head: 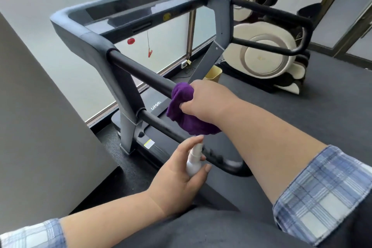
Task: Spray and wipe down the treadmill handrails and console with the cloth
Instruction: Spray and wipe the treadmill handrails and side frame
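My right hand (207,102) grips a bunched purple cloth (185,110) and holds it against the upper black bar of the treadmill's left handrail (141,74). Below it, my left hand (181,173) holds a small white spray bottle (194,161) upright, index finger on its top, beside the handrail's lower bar (159,125). The grey console (128,14) with its dark screen stands at the far end, and the right handrail (281,16) loops out beyond it.
A grey wall panel (40,117) stands close on the left. A red safety clip (150,53) hangs from the console on a cord. A cream and brown massage chair (267,54) and a yellow bin (213,73) stand past the treadmill on the dark floor.
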`<state>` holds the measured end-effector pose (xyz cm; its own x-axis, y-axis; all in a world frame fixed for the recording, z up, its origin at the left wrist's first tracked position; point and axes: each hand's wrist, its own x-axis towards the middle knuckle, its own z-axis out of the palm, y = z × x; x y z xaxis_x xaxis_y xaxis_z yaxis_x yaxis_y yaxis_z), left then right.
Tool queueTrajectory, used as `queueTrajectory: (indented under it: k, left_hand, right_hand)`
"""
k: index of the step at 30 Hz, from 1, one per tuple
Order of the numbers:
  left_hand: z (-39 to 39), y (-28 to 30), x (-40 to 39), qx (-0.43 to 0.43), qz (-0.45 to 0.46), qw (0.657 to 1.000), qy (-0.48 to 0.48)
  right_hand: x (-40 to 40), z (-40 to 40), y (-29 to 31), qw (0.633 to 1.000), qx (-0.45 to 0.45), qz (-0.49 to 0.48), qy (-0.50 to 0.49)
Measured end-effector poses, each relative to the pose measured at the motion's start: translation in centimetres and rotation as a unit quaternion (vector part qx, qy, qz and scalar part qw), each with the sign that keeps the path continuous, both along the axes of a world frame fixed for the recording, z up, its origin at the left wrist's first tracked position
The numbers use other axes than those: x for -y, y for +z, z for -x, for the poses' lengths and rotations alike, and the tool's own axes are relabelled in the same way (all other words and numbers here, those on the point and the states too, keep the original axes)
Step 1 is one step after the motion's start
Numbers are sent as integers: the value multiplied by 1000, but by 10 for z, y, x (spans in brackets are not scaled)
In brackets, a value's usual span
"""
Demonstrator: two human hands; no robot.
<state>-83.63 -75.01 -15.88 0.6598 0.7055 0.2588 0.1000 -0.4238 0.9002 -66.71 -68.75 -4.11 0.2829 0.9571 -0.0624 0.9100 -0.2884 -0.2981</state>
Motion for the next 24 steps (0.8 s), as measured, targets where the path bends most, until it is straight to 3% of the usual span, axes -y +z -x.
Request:
queueTrajectory:
  k: [6, 10, 16, 24]
  left_hand:
    - [-23, 1, 44, 6, -11, 1000, 29]
    - [-33, -6, 70, 10, -15, 999, 47]
    - [-39, -20, 98, -17, -7, 997, 79]
    - [-33, -25, 114, -65, -5, 993, 94]
  right_hand:
    - [65, -40, -8, 996, -81, -18, -13]
    - [107, -55, -29, 974, -176, -138, -36]
    - [161, -62, -99, 926, -199, -315, -66]
    - [197, -65, -189, 918, -292, -231, -137]
